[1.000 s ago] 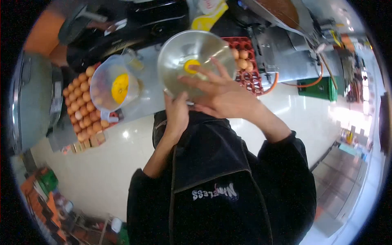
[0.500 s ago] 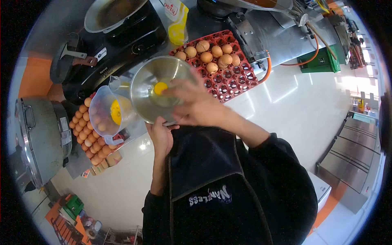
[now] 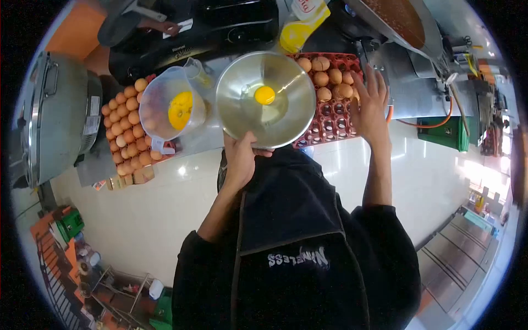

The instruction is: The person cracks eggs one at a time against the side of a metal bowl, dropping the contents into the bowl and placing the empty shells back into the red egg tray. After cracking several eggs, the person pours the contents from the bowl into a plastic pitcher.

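My left hand grips the near rim of a steel mixing bowl, thumb on the inside edge. A whole egg yolk lies in clear egg white in the bowl. Fingers outstretched and apart, my right hand is over the right side of a red egg tray. Brown eggs or shells sit in its far rows, some visibly cracked; the nearer cups hold none. To the bowl's left stands a clear plastic jug with several yolks inside.
A full tray of brown eggs lies left of the jug, near a large metal pot. Behind are a small clear cup, a black stove and a yellow-and-white bag. A pan of brown food stands at far right.
My right hand has moved from over the bowl to the red tray on the right. The view has shifted, and my left hand still holds the bowl.
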A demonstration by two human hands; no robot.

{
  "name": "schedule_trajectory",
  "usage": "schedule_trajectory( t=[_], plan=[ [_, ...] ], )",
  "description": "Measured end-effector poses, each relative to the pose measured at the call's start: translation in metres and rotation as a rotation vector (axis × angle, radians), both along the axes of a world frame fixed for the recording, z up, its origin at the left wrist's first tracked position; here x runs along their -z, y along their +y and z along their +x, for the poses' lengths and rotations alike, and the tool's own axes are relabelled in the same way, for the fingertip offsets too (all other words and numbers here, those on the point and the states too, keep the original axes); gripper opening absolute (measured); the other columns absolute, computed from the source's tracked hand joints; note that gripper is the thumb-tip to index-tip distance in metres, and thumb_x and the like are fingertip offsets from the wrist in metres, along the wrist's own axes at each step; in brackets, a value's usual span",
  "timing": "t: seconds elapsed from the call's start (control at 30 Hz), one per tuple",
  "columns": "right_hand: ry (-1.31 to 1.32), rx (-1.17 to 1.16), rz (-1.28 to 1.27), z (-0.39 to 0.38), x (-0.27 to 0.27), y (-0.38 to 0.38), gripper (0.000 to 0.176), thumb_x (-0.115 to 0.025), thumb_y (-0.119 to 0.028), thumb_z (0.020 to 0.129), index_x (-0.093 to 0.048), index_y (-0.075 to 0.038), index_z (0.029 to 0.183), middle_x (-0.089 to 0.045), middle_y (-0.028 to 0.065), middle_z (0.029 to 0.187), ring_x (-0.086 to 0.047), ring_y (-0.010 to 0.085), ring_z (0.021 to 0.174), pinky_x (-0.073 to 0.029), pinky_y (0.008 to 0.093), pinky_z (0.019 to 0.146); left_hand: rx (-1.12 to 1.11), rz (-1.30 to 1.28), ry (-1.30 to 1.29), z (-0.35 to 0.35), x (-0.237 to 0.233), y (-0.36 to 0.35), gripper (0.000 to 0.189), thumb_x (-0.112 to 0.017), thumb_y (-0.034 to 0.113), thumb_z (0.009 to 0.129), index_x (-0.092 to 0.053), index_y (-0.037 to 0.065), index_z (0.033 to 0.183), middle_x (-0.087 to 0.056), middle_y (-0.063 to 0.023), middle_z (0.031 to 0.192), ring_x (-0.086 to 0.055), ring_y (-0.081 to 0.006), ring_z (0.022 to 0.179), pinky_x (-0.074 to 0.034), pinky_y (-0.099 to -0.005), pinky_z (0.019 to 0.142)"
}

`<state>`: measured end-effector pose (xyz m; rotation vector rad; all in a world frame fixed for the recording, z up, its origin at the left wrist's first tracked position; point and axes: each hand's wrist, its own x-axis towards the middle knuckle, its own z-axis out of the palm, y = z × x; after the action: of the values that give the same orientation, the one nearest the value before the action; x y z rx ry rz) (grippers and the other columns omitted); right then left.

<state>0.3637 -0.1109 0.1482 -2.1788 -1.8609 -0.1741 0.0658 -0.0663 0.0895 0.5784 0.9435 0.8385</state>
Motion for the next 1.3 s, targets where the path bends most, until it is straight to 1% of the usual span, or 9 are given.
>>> schedule_trajectory(
  t=[0.03,0.17,0.23,0.33,0.67,0.9,1.07,1.17,1.3],
  plan=[
    [0.070,-0.033,0.051,-0.006,-0.006,0.007,0.054,-0.060,-0.004,0.082,-0.057,-0.014,0.134,-0.032,0.0195,0.155,-0.026,0.0430,0.144,-0.019,0.0651,0.114,0.004,0.000,-0.009,0.002,0.001,0.001,0.043,-0.049,0.001,0.086,-0.034,-0.004,0.127,-0.064,-0.0215,0.100,-0.070,-0.0297,0.067,-0.060,-0.0317,0.048],
    [0.170,-0.305,0.037,-0.058,-0.027,0.028,0.040,-0.063,-0.012,0.081,-0.070,-0.017,0.120,-0.033,0.0150,0.156,-0.025,0.0403,0.145,-0.016,0.0630,0.117,0.035,0.004,-0.012,0.006,-0.006,0.001,0.046,-0.047,0.000,0.087,-0.032,-0.003,0.130,-0.062,-0.0213,0.103,-0.070,-0.0294,0.068,-0.061,-0.0323,0.047],
    [0.084,-0.525,-0.181,-0.086,-0.029,0.033,0.032,-0.062,-0.021,0.081,-0.076,-0.019,0.110,-0.033,0.0082,0.159,-0.022,0.0390,0.147,-0.011,0.0615,0.119,0.005,0.006,0.014,0.011,-0.017,-0.001,0.045,-0.047,0.001,0.087,-0.032,-0.003,0.130,-0.062,-0.0214,0.103,-0.069,-0.0301,0.068,-0.060,-0.0330,0.048],
    [0.036,-0.536,-0.236,-0.095,-0.024,0.041,0.034,-0.060,-0.028,0.081,-0.077,-0.021,0.110,-0.030,0.0028,0.161,-0.019,0.0383,0.148,-0.006,0.0617,0.120,-0.025,0.007,0.035,0.015,-0.019,-0.002,0.047,-0.046,0.002,0.087,-0.031,-0.001,0.132,-0.061,-0.0212,0.105,-0.069,-0.0306,0.067,-0.060,-0.0338,0.050],
    [-0.029,-0.543,-0.320,-0.098,-0.013,0.050,0.038,-0.055,-0.029,0.086,-0.075,-0.021,0.117,-0.021,0.0012,0.164,-0.012,0.0347,0.151,-0.004,0.0623,0.120,-0.020,0.043,0.006,0.020,-0.022,0.000,0.056,-0.048,0.001,0.085,-0.027,0.002,0.137,-0.058,-0.0198,0.112,-0.069,-0.0277,0.073,-0.062,-0.0319,0.049],
    [-0.038,-0.547,-0.372,-0.100,-0.014,0.053,0.036,-0.054,-0.032,0.086,-0.076,-0.019,0.112,-0.022,0.0011,0.163,-0.013,0.0353,0.151,-0.004,0.0628,0.120,-0.055,0.042,0.003,0.023,-0.022,0.000,0.055,-0.047,0.000,0.085,-0.028,0.002,0.137,-0.058,-0.0194,0.110,-0.069,-0.0277,0.074,-0.062,-0.0322,0.049],
    [0.080,-0.570,-0.323,-0.095,-0.018,0.050,0.017,-0.065,-0.023,0.083,-0.073,-0.011,0.091,-0.034,0.0090,0.156,-0.023,0.0366,0.147,-0.008,0.0647,0.118,-0.046,0.027,0.004,0.024,-0.023,0.001,0.055,-0.047,0.000,0.085,-0.029,0.002,0.136,-0.058,-0.0189,0.109,-0.069,-0.0278,0.072,-0.061,-0.0336,0.048],
    [0.067,-0.547,-0.265,-0.092,-0.015,0.051,0.011,-0.072,-0.016,0.079,-0.071,-0.010,0.088,-0.041,0.0109,0.149,-0.027,0.0365,0.145,-0.011,0.0652,0.118,-0.005,0.008,-0.024,0.023,-0.020,0.002,0.059,-0.043,-0.004,0.085,-0.022,0.002,0.140,-0.053,-0.0235,0.119,-0.071,-0.0305,0.079,-0.063,-0.0307,0.048],
    [0.078,-0.538,-0.287,-0.087,-0.017,0.054,0.016,-0.075,-0.014,0.076,-0.072,-0.011,0.092,-0.044,0.0097,0.146,-0.027,0.0368,0.144,-0.012,0.0651,0.118,-0.014,0.006,-0.020,0.024,-0.021,0.002,0.060,-0.043,-0.005,0.085,-0.022,0.001,0.140,-0.053,-0.0239,0.119,-0.071,-0.0309,0.078,-0.063,-0.0309,0.048]
  ],
)
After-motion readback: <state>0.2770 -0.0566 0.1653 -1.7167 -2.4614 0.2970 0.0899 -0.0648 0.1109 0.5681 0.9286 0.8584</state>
